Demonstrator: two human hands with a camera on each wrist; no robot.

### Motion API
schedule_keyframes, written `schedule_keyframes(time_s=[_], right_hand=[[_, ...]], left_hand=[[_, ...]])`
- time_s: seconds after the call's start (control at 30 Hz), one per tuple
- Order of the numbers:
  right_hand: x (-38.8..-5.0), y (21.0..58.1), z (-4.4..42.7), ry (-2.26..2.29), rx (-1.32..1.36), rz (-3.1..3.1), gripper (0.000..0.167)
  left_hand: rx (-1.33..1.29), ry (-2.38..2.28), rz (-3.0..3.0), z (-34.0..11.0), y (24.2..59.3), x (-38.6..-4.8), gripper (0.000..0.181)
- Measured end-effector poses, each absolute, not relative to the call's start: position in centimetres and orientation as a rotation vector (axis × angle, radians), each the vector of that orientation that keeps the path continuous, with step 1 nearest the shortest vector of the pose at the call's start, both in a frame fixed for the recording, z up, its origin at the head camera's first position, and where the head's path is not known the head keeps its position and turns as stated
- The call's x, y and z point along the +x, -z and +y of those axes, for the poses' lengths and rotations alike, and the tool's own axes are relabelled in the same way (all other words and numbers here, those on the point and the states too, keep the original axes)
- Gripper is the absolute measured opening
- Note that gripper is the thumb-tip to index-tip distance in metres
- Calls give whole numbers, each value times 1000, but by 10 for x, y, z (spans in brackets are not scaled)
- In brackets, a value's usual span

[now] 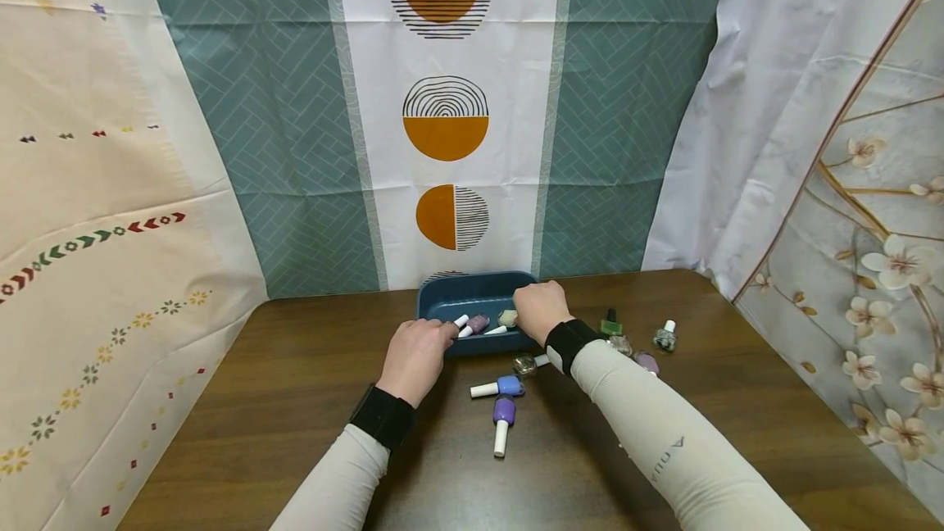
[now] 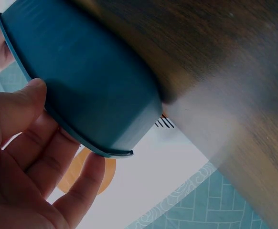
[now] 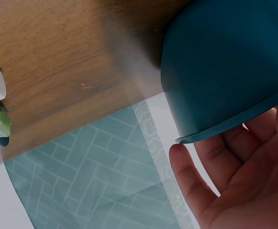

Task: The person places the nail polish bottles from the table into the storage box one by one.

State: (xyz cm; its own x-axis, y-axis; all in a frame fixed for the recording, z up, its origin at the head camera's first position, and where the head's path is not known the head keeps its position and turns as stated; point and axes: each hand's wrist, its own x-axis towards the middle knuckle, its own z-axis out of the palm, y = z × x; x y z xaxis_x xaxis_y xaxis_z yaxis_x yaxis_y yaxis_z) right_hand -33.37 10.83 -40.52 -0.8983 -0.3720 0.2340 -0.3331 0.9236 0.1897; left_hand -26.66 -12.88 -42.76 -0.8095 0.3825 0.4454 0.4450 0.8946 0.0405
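A dark blue plastic bin (image 1: 472, 279) stands at the back of the wooden table. Its near left rim is held by my left hand (image 1: 416, 353), with the thumb on the outer wall in the left wrist view. My right hand (image 1: 542, 308) grips the rim at the right end; in the right wrist view its fingers (image 3: 189, 183) curl over the edge. Inside the bin lie several nail polish bottles with white caps, among them a mauve bottle (image 1: 478, 323) and a cream bottle (image 1: 507, 318). Part of the bin's right side is hidden behind my right hand.
In front of the bin lie a blue nail polish bottle (image 1: 510, 386), a purple one (image 1: 505, 410) and a glittery one (image 1: 524, 364). A green bottle (image 1: 611, 327), a lilac bottle (image 1: 646, 362) and a speckled bottle (image 1: 665, 339) are to the right. Patterned curtains (image 1: 295, 146) hang behind the table.
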Motion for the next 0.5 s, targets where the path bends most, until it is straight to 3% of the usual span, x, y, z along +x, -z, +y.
schedule_keyframes(time_s=[0.5], right_hand=[[-339,408,108,223,529,-2869,26]], left_hand=[[-599,193,-2644,-128,428,-267,15]])
